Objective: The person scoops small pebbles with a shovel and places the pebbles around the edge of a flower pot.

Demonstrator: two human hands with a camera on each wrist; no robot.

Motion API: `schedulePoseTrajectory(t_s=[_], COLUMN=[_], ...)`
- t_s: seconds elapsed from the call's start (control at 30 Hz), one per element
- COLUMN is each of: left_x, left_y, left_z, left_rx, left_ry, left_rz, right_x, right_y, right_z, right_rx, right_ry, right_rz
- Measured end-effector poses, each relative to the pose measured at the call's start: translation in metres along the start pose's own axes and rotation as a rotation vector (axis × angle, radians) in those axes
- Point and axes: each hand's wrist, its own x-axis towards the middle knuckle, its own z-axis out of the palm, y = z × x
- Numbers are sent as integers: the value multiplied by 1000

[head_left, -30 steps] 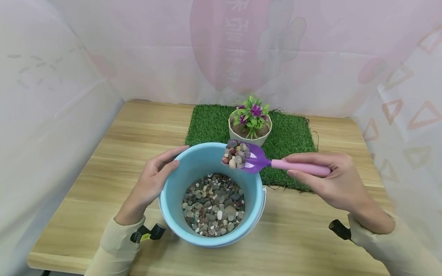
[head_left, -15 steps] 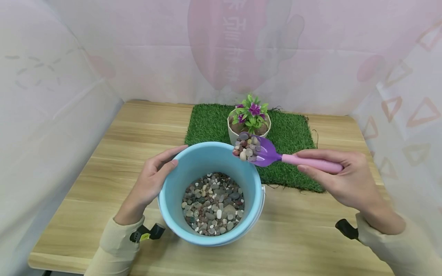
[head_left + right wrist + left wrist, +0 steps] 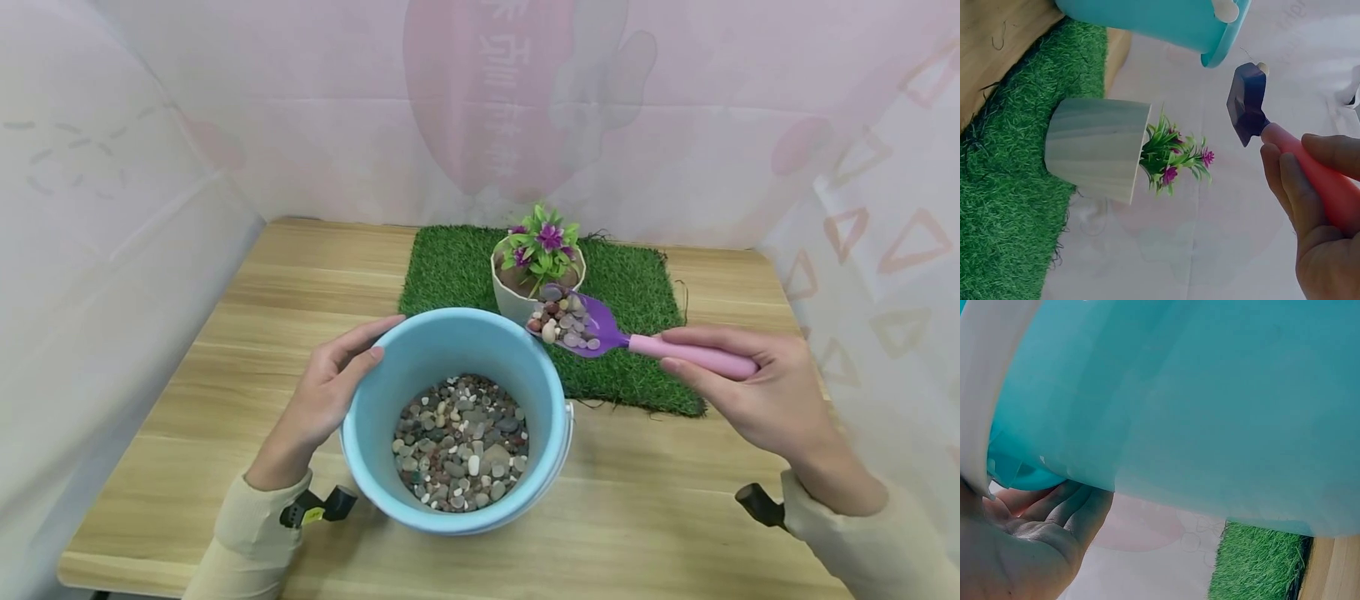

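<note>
A light blue bucket (image 3: 457,321) stands at the front of the table, holding many small pebbles (image 3: 461,446). My left hand (image 3: 330,379) grips its left rim, thumb over the edge and the fingers against the outside, seen also in the left wrist view. My right hand (image 3: 765,400) holds a trowel by its pink handle (image 3: 693,357). Pebbles (image 3: 562,317) are heaped on the trowel's purple blade (image 3: 603,329), raised beyond the bucket's far right rim. Behind the blade is a pale flowerpot (image 3: 1097,147) with a purple-flowered plant (image 3: 546,242); brown soil shows in it.
The pot stands on a green artificial-grass mat (image 3: 630,375) on the wooden table (image 3: 322,275). A white bucket handle (image 3: 566,433) hangs at the bucket's right side. Printed fabric walls (image 3: 337,150) close off the back and both sides.
My right hand has carried the loaded trowel rightward and a little farther back, from over the bucket's rim to in front of the flowerpot. The left hand stays on the bucket.
</note>
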Motion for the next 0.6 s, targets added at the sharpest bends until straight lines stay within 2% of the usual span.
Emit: schedulePoseTrajectory(t_s=[0.2,0.43,0.6], left_x=[0,-1,-1], left_y=[0,1,1], left_z=[0,0,1], left_rx=[-3,-2,5], left_ry=[2,4,8], left_rz=[-4,-11,-9], right_x=[-4,-8,-11], right_y=[5,11,17], right_z=[-3,-5,-5], right_rx=[-8,-22,-23], right_ry=[19,40,51], right_rz=[19,96,120])
